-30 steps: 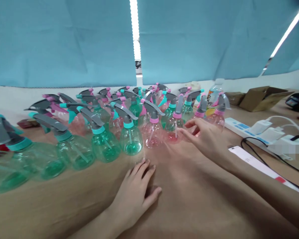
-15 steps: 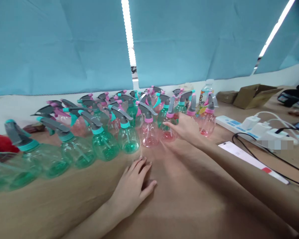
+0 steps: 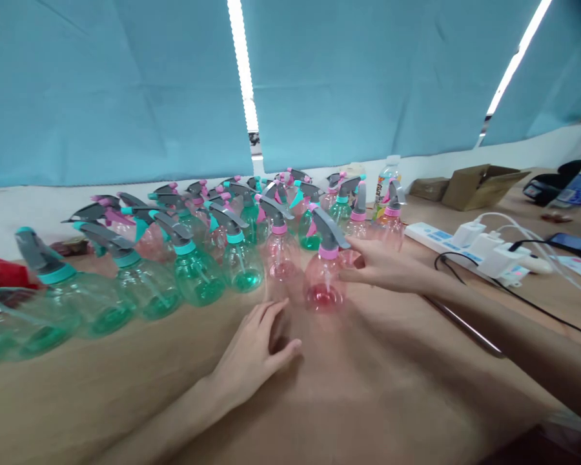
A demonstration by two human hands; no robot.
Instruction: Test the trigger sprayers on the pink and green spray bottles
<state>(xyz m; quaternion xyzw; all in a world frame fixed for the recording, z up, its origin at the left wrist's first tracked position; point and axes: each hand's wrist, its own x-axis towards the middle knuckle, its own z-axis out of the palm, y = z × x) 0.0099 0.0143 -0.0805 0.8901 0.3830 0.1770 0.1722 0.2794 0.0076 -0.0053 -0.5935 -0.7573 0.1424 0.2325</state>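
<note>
My right hand (image 3: 385,263) grips the right side of a pink spray bottle (image 3: 323,284), which stands upright in front of the row. This bottle has a pink collar and a grey trigger head; some of my fingers are hidden behind it. On the table, my left hand (image 3: 254,352) lies palm down, holding nothing, with the thumb spread away from the fingers. Just beyond it stand a green spray bottle (image 3: 243,271) with a teal collar and another pink spray bottle (image 3: 281,258). Several more green and pink spray bottles crowd the back and left.
At right, a white power strip (image 3: 430,237) carries plugs and cables. A phone (image 3: 467,326) lies partly under my right forearm. Farther back are an open cardboard box (image 3: 479,187) and a labelled drink bottle (image 3: 388,177). A blue cloth (image 3: 126,97) hangs behind.
The pink spray bottle has come out of the row toward me, with my right hand on it. My left hand stays almost in place. The view has shifted slightly.
</note>
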